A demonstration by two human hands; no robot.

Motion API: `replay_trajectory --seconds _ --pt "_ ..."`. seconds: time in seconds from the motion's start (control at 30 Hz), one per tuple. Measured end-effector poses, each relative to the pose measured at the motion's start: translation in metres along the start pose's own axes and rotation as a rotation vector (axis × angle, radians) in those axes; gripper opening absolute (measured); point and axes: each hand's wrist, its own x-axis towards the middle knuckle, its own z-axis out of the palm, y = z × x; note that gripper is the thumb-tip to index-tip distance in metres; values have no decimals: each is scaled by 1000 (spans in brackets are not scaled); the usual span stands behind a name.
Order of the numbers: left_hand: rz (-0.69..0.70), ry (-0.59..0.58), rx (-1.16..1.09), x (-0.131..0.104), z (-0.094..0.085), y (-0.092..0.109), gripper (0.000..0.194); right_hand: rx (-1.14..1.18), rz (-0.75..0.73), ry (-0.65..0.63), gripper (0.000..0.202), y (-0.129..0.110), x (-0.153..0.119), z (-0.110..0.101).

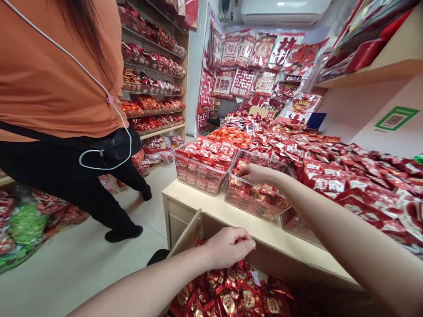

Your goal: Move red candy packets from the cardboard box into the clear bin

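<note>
My left hand [228, 247] hovers over an open cardboard box [274, 255], fingers curled closed. A sliver of red shows at its fingertips, apparently the edge of a small candy packet. Shiny red packets with gold print [228, 301] fill the bottom of the box. On the counter, my right hand [254, 173] reaches over the rim into a clear plastic bin [246, 206] partly filled with red packets. Its fingers are bent together and point down at the packets; what they grip is hidden. Beside it stands another clear bin [200, 176], full of red packets in rows.
A large heap of red packets [350, 171] covers the counter [178, 193] behind the bins. At left stands a person in an orange top [59, 79]. Shelves of packets [153, 88] line the aisle, and bagged goods [28, 224] lie on the floor.
</note>
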Motion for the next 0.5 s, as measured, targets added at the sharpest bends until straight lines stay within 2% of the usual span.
replay_trajectory --seconds 0.23,0.4,0.5 --pt "20 -24 83 0 0 2 26 -29 -19 -98 22 -7 -1 -9" --pt "14 -18 116 0 0 0 27 -56 14 -68 21 -14 7 2" --pt "20 -11 132 0 -1 1 26 -67 11 -34 21 -13 6 0"
